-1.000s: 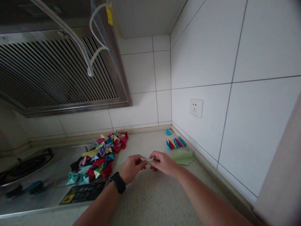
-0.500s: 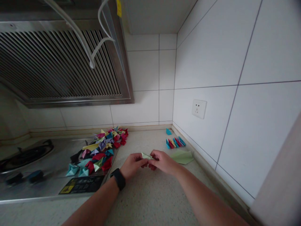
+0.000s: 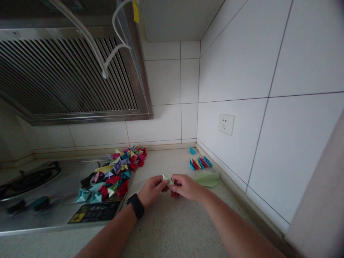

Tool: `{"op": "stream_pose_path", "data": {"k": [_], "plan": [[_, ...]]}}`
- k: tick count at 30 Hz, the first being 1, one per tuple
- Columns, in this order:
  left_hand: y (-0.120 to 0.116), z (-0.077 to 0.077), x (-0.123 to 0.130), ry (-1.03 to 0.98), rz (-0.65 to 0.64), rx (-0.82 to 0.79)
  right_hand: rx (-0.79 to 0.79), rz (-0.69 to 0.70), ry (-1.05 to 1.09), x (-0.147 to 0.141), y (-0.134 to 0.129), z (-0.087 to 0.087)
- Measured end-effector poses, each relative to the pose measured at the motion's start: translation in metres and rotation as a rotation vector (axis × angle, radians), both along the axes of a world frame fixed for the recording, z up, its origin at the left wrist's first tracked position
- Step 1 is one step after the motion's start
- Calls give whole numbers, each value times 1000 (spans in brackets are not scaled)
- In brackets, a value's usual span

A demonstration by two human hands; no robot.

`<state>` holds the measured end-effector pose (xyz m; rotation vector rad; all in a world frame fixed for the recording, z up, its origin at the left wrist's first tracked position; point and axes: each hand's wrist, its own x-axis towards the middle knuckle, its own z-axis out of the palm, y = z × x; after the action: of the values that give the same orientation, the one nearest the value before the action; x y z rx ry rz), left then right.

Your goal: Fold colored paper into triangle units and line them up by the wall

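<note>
- From my end I see the light green piece between the two hands, in front of me over the counter; I can't tell whether it touches the surface.
- The left hand pinches its left end, thumb nearest me; the right hand pinches its right end. On both, the fingers are drawn in narrow on the paper, and the two hands are close together.
- I judge the piece well into its folding: it is small and compact, with a sharp corner formed. I can't call it finished, since the fingers cover much of it.
- Unworked, as I read it: a larger pale green sheet lying near the right hand, broad and mostly flat.
- Done, by their look: the heap of coloured folded pieces on the left, lying mostly on the stove; the row of blue, red and yellow pieces near the right wall; and a lone blue piece behind that row.
- The held piece's corner points up and slightly left, toward the back wall. Its visible long axis slants from that corner down to the right hand; the hidden part I can't read.
</note>
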<state>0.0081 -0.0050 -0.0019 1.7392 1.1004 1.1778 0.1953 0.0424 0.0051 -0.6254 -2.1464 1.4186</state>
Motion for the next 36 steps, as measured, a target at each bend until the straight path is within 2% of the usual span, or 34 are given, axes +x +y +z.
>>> {"op": "stream_pose_path", "data": {"k": [5,13,16,20,24,27,36], "plan": [[-5,5,-1,63,-15,38,110,-42,-59,0,-2,-2],[-3,1,0,35,0,13,41,7,-53,-1,-3,4],[-1,-1,-1,-27,35,33,63,-21,-102,0,-1,1],[2,-5,-4,-100,85,-23,116,-35,-152,2,2,-2],[4,-7,-6,-152,75,-77,204,-30,-165,3,3,-1],[3,-6,-6,-182,73,-87,196,-25,-179,3,4,-2],[3,-5,-7,-129,86,-56,208,-114,-189,3,10,-8]]}}
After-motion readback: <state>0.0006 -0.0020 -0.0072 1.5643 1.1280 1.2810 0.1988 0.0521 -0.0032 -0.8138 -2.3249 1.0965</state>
